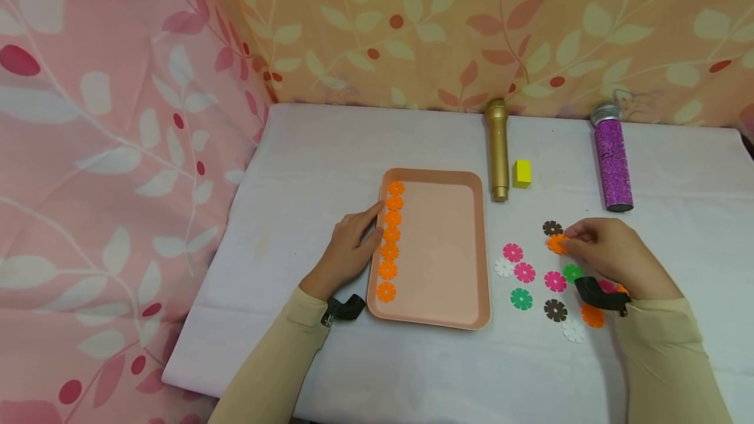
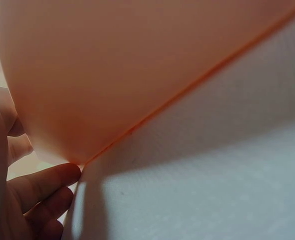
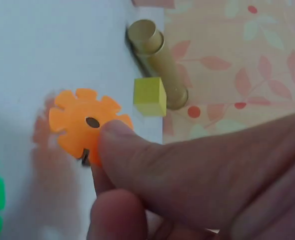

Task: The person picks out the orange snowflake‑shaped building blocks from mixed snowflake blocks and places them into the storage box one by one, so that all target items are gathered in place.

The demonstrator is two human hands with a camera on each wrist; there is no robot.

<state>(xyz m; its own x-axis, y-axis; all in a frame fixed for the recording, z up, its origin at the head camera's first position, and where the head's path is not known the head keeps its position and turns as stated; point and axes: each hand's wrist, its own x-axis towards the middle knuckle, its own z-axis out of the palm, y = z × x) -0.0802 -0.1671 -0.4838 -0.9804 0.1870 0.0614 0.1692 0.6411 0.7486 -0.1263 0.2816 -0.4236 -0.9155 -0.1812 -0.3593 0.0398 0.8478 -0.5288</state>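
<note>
My left hand [image 1: 349, 250] holds the left rim of a shallow peach tray [image 1: 436, 324]. In the left wrist view, some fingertips [image 2: 70, 172] touch the outer wall near its base, while others reach over the rim. Inside the tray, along its left side, lies a column of orange notched discs [image 1: 389, 252]. To the right of the tray, my right hand [image 1: 609, 250] pinches an orange notched disc [image 3: 77, 117] between thumb and finger, lifted a little off the cloth. A dark brown disc [image 1: 552, 228] is beside it in the head view.
Loose discs lie right of the tray, among them pink [image 1: 513, 252], white [image 1: 573, 330], green [image 1: 521, 299] and brown [image 1: 556, 310]. Behind them are a gold microphone [image 1: 499, 149], a yellow block [image 1: 521, 174] and a purple glittery microphone [image 1: 614, 165]. Patterned curtains [image 1: 377, 31] border the white-clothed table.
</note>
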